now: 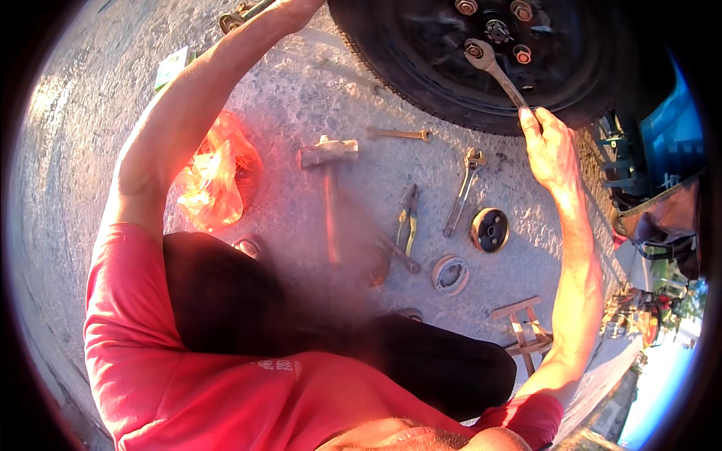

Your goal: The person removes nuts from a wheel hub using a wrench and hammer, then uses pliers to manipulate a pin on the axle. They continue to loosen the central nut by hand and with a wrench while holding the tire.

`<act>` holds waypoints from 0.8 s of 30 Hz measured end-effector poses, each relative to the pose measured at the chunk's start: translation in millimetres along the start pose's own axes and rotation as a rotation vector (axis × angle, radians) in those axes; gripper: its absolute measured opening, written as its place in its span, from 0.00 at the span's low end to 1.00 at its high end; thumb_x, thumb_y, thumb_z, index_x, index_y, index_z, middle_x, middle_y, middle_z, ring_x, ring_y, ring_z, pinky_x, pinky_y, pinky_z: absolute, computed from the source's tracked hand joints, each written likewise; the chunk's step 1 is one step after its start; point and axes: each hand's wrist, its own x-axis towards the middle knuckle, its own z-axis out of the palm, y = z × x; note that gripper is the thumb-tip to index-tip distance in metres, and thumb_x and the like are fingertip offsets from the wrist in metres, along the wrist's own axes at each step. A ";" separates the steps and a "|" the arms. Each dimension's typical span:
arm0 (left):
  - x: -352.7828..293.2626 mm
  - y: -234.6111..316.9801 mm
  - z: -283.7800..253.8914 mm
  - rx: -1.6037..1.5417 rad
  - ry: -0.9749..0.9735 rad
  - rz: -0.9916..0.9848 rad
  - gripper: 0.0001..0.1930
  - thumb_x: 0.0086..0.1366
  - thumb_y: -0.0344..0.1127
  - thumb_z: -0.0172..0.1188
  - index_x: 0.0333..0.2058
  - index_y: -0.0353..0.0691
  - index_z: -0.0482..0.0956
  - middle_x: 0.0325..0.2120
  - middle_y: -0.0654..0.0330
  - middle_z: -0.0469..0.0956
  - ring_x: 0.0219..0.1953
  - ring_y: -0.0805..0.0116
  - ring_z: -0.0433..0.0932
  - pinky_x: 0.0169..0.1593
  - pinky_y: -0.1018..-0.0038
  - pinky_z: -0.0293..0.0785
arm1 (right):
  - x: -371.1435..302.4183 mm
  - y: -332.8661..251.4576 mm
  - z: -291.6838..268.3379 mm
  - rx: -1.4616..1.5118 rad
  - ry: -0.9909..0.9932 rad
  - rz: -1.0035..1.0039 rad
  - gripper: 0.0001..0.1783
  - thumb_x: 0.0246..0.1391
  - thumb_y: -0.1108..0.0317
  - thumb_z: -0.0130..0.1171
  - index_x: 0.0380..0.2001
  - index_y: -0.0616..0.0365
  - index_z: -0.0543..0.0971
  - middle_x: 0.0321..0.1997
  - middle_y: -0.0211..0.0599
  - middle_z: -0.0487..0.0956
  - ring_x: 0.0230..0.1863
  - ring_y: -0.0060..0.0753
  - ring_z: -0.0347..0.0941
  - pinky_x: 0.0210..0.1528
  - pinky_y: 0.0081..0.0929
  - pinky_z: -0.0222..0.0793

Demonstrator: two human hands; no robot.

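My right hand [551,146] is closed on the handle of a metal wrench [505,83]. The wrench's head sits around a nut [474,51] on a dark wheel [421,45] with a black tyre [398,86]. Several other rusty nuts [522,54] circle the hub [497,31]. My left arm reaches up to the top edge, where my left hand [301,9] is mostly cut off beside the tyre; its fingers are out of view. Close to that wrist lies a rusty metal piece [233,21], partly cut off.
On the concrete lie a hammer [329,153], a smaller wrench [402,134], pliers [411,218], an adjustable wrench [463,194], a black round part [490,230] and a pale ring [450,275]. An orange plastic bag [219,180] rests left of the hammer. A small wooden stool [526,331] stands lower right.
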 end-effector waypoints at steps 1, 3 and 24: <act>0.5 -0.5 0.9 -0.011 0.002 0.012 0.36 0.72 0.54 0.57 0.68 0.36 0.59 0.63 0.53 0.69 0.65 0.63 0.65 0.70 0.65 0.57 | 2.5 0.1 -5.0 -0.042 -0.005 -0.024 0.24 0.68 0.51 0.53 0.30 0.65 0.74 0.27 0.58 0.77 0.33 0.67 0.75 0.34 0.50 0.68; 2.3 -2.0 3.4 -0.005 -0.035 0.009 0.37 0.71 0.55 0.58 0.68 0.36 0.59 0.63 0.53 0.69 0.65 0.62 0.65 0.70 0.64 0.57 | 5.2 -2.5 -18.1 -0.118 -0.037 -0.021 0.24 0.68 0.52 0.52 0.31 0.66 0.74 0.30 0.60 0.77 0.38 0.70 0.74 0.36 0.52 0.68; -4.6 -10.3 9.5 0.075 0.074 0.073 0.34 0.74 0.56 0.53 0.68 0.39 0.61 0.62 0.57 0.69 0.64 0.65 0.64 0.69 0.66 0.56 | 36.6 -197.1 187.8 2.070 0.288 0.829 0.30 0.72 0.38 0.33 0.29 0.51 0.68 0.19 0.28 0.67 0.17 0.27 0.63 0.23 0.26 0.60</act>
